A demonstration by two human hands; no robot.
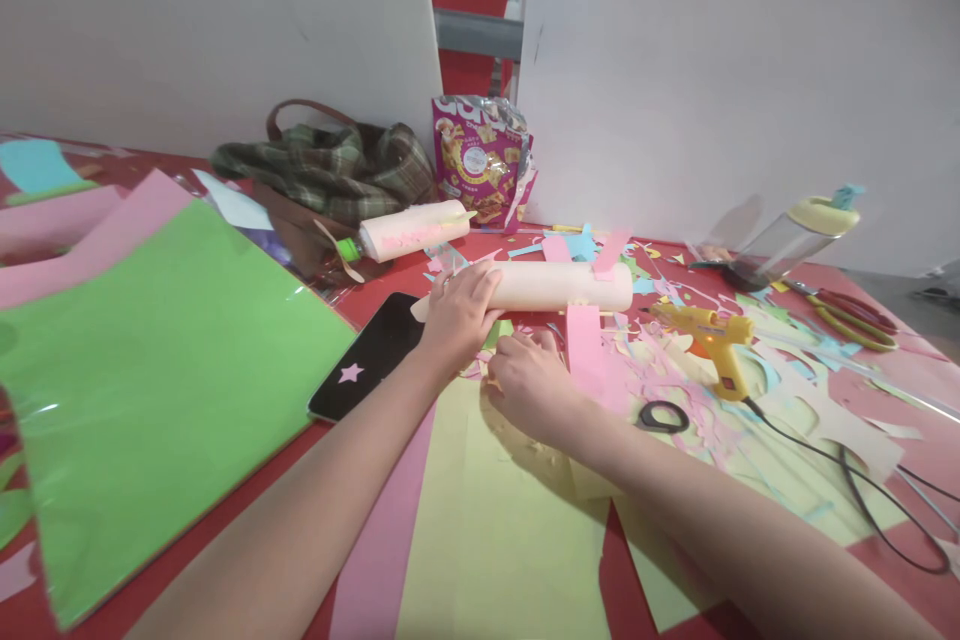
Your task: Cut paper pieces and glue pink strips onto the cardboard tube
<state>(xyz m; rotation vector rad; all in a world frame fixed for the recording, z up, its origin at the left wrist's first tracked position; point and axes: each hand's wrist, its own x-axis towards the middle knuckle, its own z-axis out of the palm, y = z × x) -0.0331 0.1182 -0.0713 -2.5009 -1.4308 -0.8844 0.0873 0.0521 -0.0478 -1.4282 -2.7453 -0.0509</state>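
Note:
A cream paper tube [559, 286] lies across the middle of the table, with pink paper strips [586, 345] at its right part. My left hand [459, 315] is closed over the tube's left end, fingers wrapped across its top. Just below the tube, my right hand [529, 375] has its fingers curled in above the pale yellow paper [510, 530]. Whatever those fingers may hold is hidden. A small green piece [498, 333] shows between the two hands. A black tablet-like device [367, 360] with a pink star on it is beside my left wrist.
Right of my hands lie a yellow glue gun [716, 345] with its cord, scissors [847, 312] and many paper scraps. Green sheets [165, 370] cover the left side. Behind are a paper-wrapped bottle [414, 230], a snack bag [480, 160], a plaid bag [337, 165] and a clear bottle [784, 245].

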